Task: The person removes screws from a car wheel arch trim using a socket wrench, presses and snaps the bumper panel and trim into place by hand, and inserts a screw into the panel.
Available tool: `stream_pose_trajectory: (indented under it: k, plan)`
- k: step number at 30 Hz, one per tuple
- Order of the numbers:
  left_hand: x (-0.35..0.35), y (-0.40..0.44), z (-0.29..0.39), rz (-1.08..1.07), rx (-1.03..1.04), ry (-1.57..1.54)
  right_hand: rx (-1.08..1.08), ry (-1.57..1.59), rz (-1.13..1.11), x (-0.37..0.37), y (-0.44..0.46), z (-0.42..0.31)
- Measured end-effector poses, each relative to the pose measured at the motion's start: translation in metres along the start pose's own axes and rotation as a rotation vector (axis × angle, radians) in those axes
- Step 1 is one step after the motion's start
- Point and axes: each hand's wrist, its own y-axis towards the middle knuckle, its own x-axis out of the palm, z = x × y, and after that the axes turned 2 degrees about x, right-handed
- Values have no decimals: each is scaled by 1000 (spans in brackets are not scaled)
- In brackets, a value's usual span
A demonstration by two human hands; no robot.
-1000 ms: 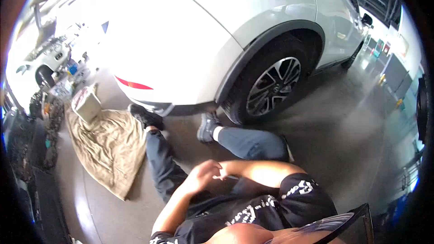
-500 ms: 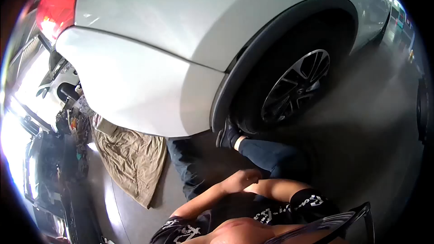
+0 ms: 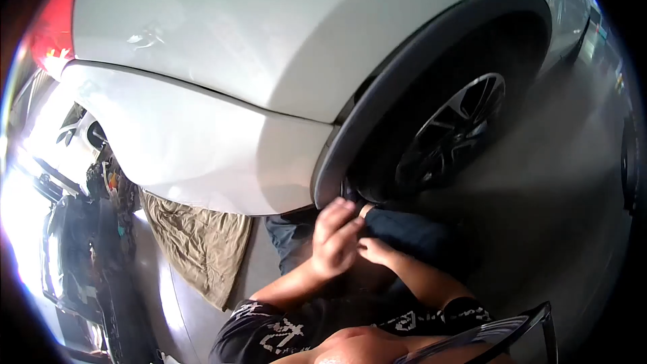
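My left hand (image 3: 333,241) is raised in front of my body, just below the edge of the bumper. Its fingers are bent and drawn together, slightly blurred, and what they hold, if anything, does not show. My right hand (image 3: 376,252) is close beside it and lower, its fingers curled toward the left hand and partly hidden by it. Above both hands is the white rear bumper (image 3: 195,141) of a car. The dark wheel arch trim (image 3: 328,185) comes down close to my left fingertips, with the wheel (image 3: 455,135) behind it.
A crumpled tan cloth (image 3: 202,249) lies on the grey floor left of my legs. My bent knee (image 3: 411,229) is near the tyre. Farther left stands a dark vehicle (image 3: 81,256). The red tail light (image 3: 54,23) is at the upper left.
My left hand has risen from in front of the right hand toward the wheel arch, its fingers now pointing up. My right hand shows more. The view has shifted a little closer to the car.
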Motion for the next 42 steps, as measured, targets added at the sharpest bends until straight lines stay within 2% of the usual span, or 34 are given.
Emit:
stream_pose_trajectory:
  k: [1,4,5,6,8,10,12,14,16,17,18,20,21,22,24,27,29,31,34,36,38,40,42]
  plan:
    - [-3,1,-2,80,27,132,-40,64,86,-1,-2,-11]
    - [-6,4,-5,138,12,279,-106,133,73,8,-3,-28]
    - [-9,15,4,124,-4,392,-62,181,5,-3,-12,-51]
    - [-6,14,6,185,-79,308,-75,210,-37,-3,-15,-62]
    - [-12,18,12,153,-123,217,-98,268,-121,-5,-22,-82]
    - [-14,22,17,217,-205,7,-163,222,-67,-30,-38,-118]
    - [-15,19,16,272,-298,-225,-263,378,44,-30,-29,-111]
    - [-22,27,19,327,-424,-422,-248,721,2,-38,-9,-97]
    - [-24,38,28,454,-540,-628,-230,737,133,-98,-19,-141]
    - [-30,38,33,413,-555,-664,-320,849,192,-122,-19,-153]
    - [-34,38,36,371,-569,-697,-284,1039,292,-144,-29,-182]
    - [-32,45,49,344,-477,-559,-538,993,326,-182,-31,-209]
    - [-32,45,54,324,-518,-537,-573,971,374,-198,-43,-241]
    - [-31,45,56,349,-522,-563,-716,961,374,-211,-48,-264]
    - [-30,45,58,395,-525,-613,-793,957,406,-224,-63,-301]
    - [-34,48,58,367,-549,-587,-970,749,502,-232,-53,-307]
    - [-37,45,53,325,-540,-555,-956,461,615,-240,-45,-302]
    - [-42,45,53,305,-539,-600,-1019,402,620,-241,-31,-297]
    - [-52,45,42,236,-473,-560,-1055,137,711,-251,-34,-301]
    - [-56,46,39,216,-449,-518,-1075,361,602,-247,-28,-298]
    - [-65,48,31,107,-382,-433,-1073,599,492,-240,-24,-294]
    - [-74,51,25,28,-332,-384,-1045,844,369,-231,-22,-292]
    - [-81,59,21,-10,-298,-364,-962,972,338,-231,-20,-292]
